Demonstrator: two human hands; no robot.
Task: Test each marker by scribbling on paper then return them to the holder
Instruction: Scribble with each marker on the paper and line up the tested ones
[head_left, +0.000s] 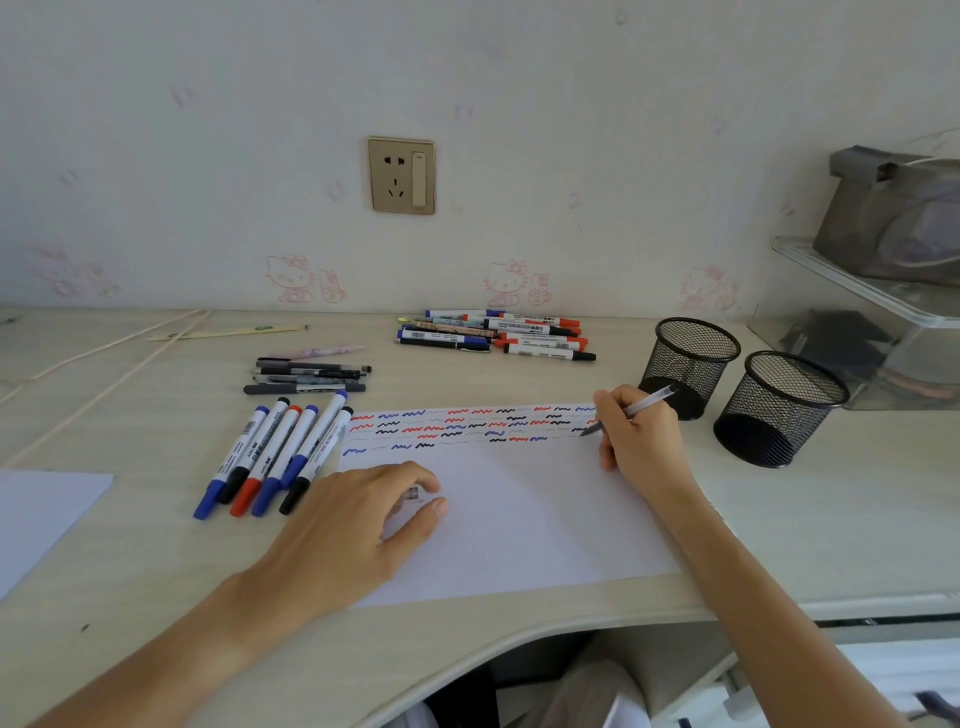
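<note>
Fingers of my right hand pinch a clear pen, tip on the paper at the right end of the scribble rows. My left hand steadies the sheet, curled round what looks like its cap. Testing step; next I judge capping, then dropping it into a mesh holder.

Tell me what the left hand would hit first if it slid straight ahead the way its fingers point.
The left hand points up and right across the paper. That stretch looks bare until the scribble rows; beyond them probably the far marker pile, though depth is uncertain.
</note>
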